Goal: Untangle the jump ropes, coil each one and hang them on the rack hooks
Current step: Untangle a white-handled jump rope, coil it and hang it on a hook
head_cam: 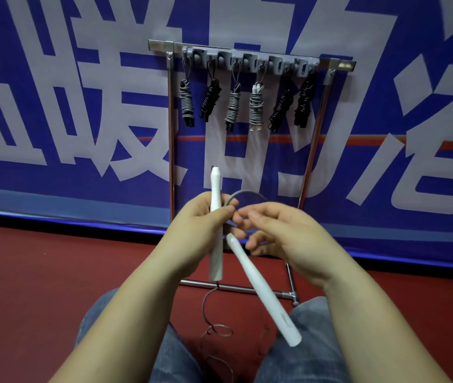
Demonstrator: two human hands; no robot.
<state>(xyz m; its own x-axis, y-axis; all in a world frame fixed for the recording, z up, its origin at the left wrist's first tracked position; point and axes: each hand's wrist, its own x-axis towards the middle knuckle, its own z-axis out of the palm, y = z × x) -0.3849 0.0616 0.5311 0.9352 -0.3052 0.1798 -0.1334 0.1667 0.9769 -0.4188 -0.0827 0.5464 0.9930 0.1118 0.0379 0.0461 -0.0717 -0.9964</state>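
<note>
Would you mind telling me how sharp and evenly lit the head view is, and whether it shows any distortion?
Head view: lighting is flat and dim, with no hard shadows or glare; the right hand and the cord loop above it are motion-blurred, while the left hand and its handles look sharper; the rack posts splay and the banner edge bows, typical wide-angle distortion.

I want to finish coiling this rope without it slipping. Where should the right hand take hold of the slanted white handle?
Probably at mid-shaft of the slanted white handle, coming from its right side. Its upper end is already tucked against the upright white handle in the left hand, while the lower stretch juts free toward the right knee. The right hand hovers nearby, fingers loose.
</note>
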